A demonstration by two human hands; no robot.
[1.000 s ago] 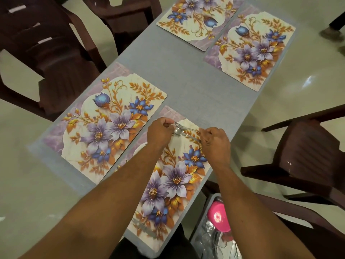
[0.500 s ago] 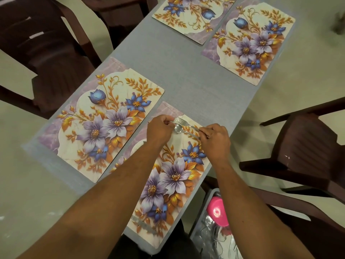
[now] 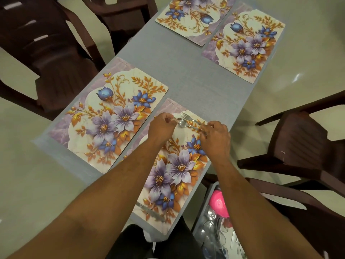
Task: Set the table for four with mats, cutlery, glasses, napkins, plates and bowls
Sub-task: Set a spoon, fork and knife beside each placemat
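Four floral mats lie on the grey table [image 3: 186, 81]: a near mat [image 3: 173, 176], a left mat [image 3: 112, 118] and two far mats [image 3: 192, 17] [image 3: 246, 43]. Over the near mat's far end my right hand [image 3: 216, 141] pinches the handle ends of a metal fork [image 3: 186, 116] and a spoon [image 3: 182, 123]. My left hand [image 3: 161, 128] has curled fingers that pinch the spoon's bowl end. A knife [image 3: 149, 212] lies flat on the near mat's front edge.
Beside my right leg, below the table's edge, a grey crate [image 3: 205, 199] holds a pink bowl [image 3: 219, 202], clear glasses and more cutlery. Dark brown plastic chairs stand to the left [image 3: 46, 58], far left [image 3: 121, 14] and right [image 3: 298, 146].
My hands have drawn slightly apart, so more of the fork and spoon shows between them. The mats and knife lie as before.
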